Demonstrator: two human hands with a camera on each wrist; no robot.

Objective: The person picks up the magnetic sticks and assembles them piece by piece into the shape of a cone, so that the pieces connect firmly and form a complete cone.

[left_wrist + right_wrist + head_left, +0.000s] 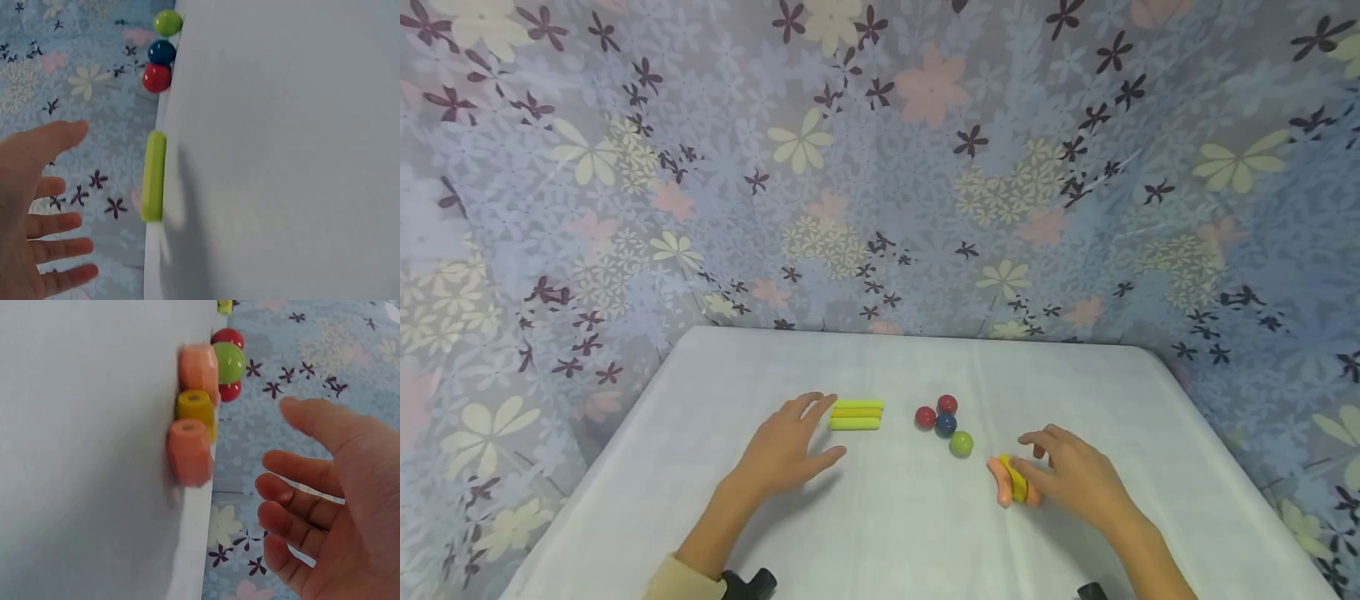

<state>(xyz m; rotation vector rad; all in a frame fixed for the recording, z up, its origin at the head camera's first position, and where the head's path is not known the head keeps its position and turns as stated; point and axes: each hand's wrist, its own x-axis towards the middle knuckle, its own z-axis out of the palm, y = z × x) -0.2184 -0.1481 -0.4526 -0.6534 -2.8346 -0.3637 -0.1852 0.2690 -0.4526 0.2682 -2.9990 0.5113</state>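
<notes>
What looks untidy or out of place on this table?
The sticks by the right hand: a yellow stick lies askew among the orange sticks, while the green sticks by the left hand lie in a neat parallel row.

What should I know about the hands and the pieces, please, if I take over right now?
Left hand: open, holding nothing, fingertips just beside the three green sticks, which lie side by side.
Right hand: open, fingers loosely bent, next to the orange and yellow pegs; contact cannot be told.
Four balls (two red, one blue, one green) sit clustered between the hands on the table.
Done: sticks lined up. Left: pegs lie bunched, balls untouched.
</notes>
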